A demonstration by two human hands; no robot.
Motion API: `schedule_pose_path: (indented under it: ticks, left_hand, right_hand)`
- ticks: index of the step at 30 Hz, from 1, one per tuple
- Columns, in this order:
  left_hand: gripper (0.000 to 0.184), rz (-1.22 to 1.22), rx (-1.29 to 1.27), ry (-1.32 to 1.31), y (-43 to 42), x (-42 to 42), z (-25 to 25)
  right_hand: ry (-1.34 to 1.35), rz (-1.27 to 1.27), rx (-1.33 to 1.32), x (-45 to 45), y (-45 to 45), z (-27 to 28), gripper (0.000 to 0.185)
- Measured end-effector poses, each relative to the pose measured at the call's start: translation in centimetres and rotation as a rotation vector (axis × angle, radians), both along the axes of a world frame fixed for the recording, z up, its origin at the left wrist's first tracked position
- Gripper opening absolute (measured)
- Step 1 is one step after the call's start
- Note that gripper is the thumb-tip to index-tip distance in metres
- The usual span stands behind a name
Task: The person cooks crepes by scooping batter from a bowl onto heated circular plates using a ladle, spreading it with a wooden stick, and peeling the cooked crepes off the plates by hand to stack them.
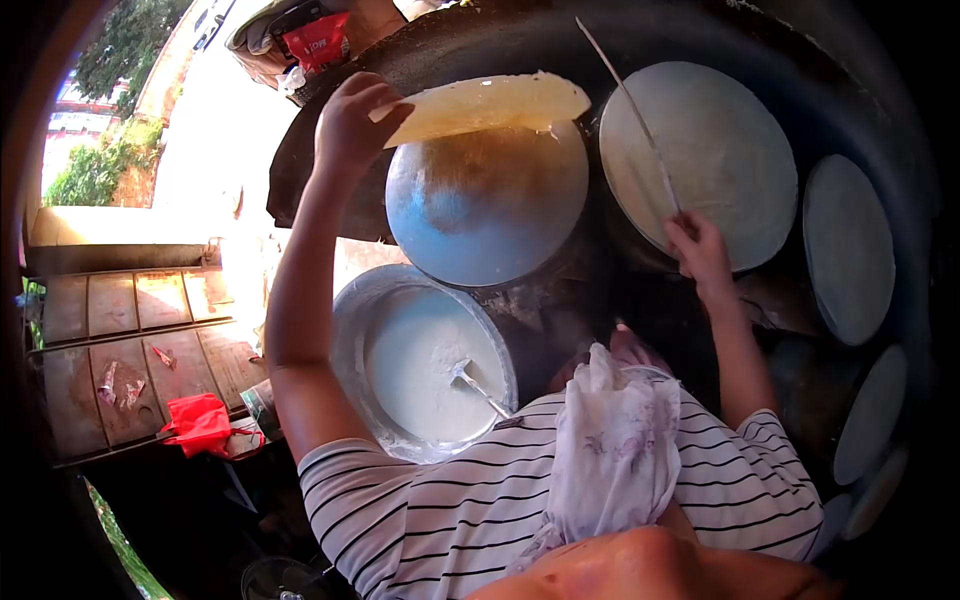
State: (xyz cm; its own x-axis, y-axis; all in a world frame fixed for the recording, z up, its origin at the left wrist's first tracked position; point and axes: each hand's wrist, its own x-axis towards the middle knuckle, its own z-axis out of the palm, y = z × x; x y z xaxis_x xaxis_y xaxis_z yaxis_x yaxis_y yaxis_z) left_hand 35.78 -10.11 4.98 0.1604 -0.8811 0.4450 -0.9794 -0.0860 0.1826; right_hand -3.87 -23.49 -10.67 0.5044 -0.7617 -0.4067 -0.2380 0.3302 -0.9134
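My left hand pinches one end of a thin, pale yellow crepe, lifted over the far part of a round griddle plate. That plate's surface is bare and partly browned beneath it. In my right hand is a long thin stick, its tip pointing away from me. The stick passes over a second round plate covered with a pale sheet of batter. Close to my body stands a large bucket of white batter, with a ladle resting in it.
More round plates with pale tops, one at the right and another nearer me, curve along the dark stove. A red packet lies at the far edge. On the left, a tiled bench carries a red bag and scraps.
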Motion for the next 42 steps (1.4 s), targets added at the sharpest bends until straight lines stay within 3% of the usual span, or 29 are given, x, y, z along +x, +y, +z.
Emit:
schedule_pose_path:
  ticks: [2,4,7,9,10,11,15,17,19,22,25,26,29,30,33,37,42]
  left_hand:
    - [0.013,-0.004,-0.046,-0.078,0.0,-1.6,1.5]
    - [0.014,-0.022,-0.016,-0.078,1.9,-5.3,1.7]
    - [0.018,0.027,0.006,-0.124,5.4,-11.1,-3.0]
    - [0.019,0.019,-0.019,-0.123,6.6,-13.2,-8.0]
    - [0.022,0.038,-0.01,-0.08,7.1,-14.1,-10.7]
    - [0.026,0.061,-0.002,-0.038,7.5,-14.8,-13.2]
    - [0.043,0.037,-0.007,0.053,7.1,-17.6,-20.1]
    - [0.042,-0.104,-0.06,0.095,2.7,-21.1,-18.2]
    - [0.045,-0.256,-0.087,0.174,-2.7,-24.8,-17.5]
    - [0.044,-0.442,0.132,0.224,-7.8,-29.1,-17.0]
    - [0.043,-0.499,0.104,0.174,-13.4,-28.8,-15.3]
    - [0.045,-0.415,0.05,0.224,-17.1,-27.1,-16.2]
    - [0.056,-0.133,0.031,0.104,-28.5,-22.1,-17.5]
    - [0.056,-0.048,0.097,0.055,-31.4,-20.7,-18.5]
    - [0.056,0.04,0.514,0.29,-37.9,-16.7,-22.5]
    - [0.052,-0.195,0.371,0.371,-38.6,-17.5,-21.5]
    - [0.039,-0.269,0.315,0.174,-40.1,-17.2,-20.9]
  right_hand:
    - [-0.117,0.045,-0.004,4.4,-1.0,-0.5,0.024]
    - [-0.397,0.052,0.162,8.5,-2.8,-0.8,0.038]
    - [-0.446,-0.016,0.248,11.6,-5.8,0.0,0.045]
    - [-0.247,-0.034,-0.015,13.0,-7.6,-1.8,0.052]
    - [0.014,-0.02,-0.264,13.6,-7.9,-2.5,0.045]
    - [0.034,-0.008,-0.485,13.6,-7.8,-2.9,0.034]
    - [0.087,-0.122,-0.613,8.7,-9.6,-0.9,0.023]
    - [0.184,-0.243,-0.584,1.4,-10.6,2.9,0.021]
    - [0.292,-0.223,-0.633,-6.2,-14.5,3.3,0.026]
    - [0.448,-0.311,-0.59,-11.9,-17.9,0.5,0.029]
    - [0.457,-0.28,-0.702,-15.0,-21.1,-3.8,0.028]
    - [0.433,-0.242,-0.688,-15.8,-21.8,-4.3,0.029]
    - [0.509,-0.119,-0.703,-14.5,-24.5,-1.8,0.028]
    - [0.404,-0.026,-0.721,-13.9,-26.3,-3.1,0.027]
    - [0.355,-0.027,-0.817,-11.8,-28.4,-5.0,0.024]
    - [0.412,0.022,-0.854,-11.7,-27.9,-3.2,0.025]
    - [0.503,0.055,-0.825,-10.4,-28.6,-1.9,0.02]
